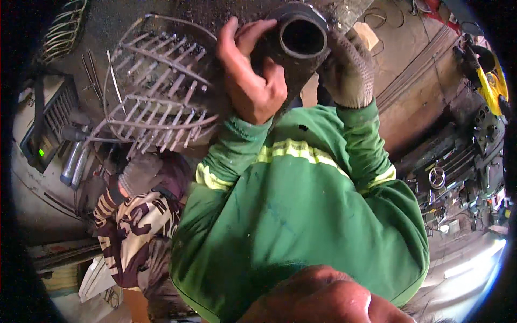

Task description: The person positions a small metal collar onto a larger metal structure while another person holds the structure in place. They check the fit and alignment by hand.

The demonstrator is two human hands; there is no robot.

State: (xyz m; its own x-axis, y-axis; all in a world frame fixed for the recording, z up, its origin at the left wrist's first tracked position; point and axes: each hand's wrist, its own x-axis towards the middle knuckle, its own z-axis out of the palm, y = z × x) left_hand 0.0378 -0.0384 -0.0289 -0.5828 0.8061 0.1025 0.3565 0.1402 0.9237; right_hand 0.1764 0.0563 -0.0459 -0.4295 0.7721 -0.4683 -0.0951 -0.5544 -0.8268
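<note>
A short dark metal pipe stands at the far middle with its round open end facing up. My bare left hand is at its left side, the fingers bent and apart. One fingertip comes up to the pipe's wall; whether it touches I cannot tell. On the right side, my right hand, in a dirty knitted glove, grips the pipe, its fingertips partly hidden behind it. Left of my left hand lies a welded metal grate of ribs and curved bars on the dark work surface.
At the left, a co-worker in a patterned shirt bends close to the grate. A dark slatted frame and grey metal tubes lie nearby. Machinery with a handwheel stands at the right, and a person in yellow is farther off.
</note>
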